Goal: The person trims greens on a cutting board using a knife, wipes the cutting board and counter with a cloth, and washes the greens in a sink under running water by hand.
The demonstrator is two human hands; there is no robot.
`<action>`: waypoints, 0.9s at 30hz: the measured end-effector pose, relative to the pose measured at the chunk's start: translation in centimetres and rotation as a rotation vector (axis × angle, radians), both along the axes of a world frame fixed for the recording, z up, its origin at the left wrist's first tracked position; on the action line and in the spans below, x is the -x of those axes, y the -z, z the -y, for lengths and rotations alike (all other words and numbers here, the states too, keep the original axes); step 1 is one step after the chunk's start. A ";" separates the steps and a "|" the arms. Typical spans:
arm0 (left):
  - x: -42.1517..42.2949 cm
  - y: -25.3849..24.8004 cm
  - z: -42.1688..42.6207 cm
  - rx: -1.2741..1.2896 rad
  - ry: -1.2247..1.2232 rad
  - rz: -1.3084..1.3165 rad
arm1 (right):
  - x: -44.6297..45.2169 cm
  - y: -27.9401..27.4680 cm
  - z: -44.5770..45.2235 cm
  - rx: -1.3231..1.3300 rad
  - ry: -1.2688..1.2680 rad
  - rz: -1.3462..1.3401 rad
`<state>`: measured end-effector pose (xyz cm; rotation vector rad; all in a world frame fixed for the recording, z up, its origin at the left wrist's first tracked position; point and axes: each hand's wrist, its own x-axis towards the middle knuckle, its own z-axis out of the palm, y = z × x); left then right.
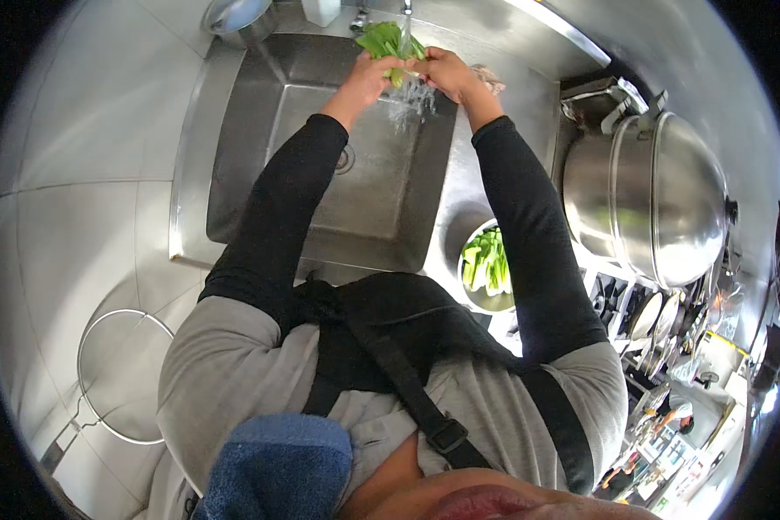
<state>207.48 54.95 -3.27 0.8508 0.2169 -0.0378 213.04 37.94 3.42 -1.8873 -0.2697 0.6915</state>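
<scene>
Under the running tap (406, 9), a bunch of leafy greens (381, 39) is held between both hands at the far end of the sink (381, 199). My left hand (372, 76) has its fingers closed around the stem side, and my right hand (443, 74) pinches the same bunch from the other side. Water runs over the stalks and splashes down into the basin. To the right of the sink, a round container (464, 290) holds more cut greens (487, 264), partly behind my right sleeve.
A large lidded steel pot (646, 191) stands at the right. A metal bowl (241, 22) sits at the sink's back left corner, near a white container (321, 10). A round wire strainer (80, 364) hangs at the lower left. Racked utensils and people appear far right.
</scene>
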 end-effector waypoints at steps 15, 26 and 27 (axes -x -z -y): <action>-1.2 -1.3 0.7 0.097 -0.043 -0.137 | 1.6 0.8 1.7 -0.390 0.171 -0.279; 3.1 2.1 -3.3 0.431 -0.270 -0.242 | -1.5 -1.9 -7.8 0.013 -0.040 0.017; 3.4 1.4 -3.0 0.479 -0.279 -0.199 | -2.6 -1.6 -7.6 0.200 -0.167 0.083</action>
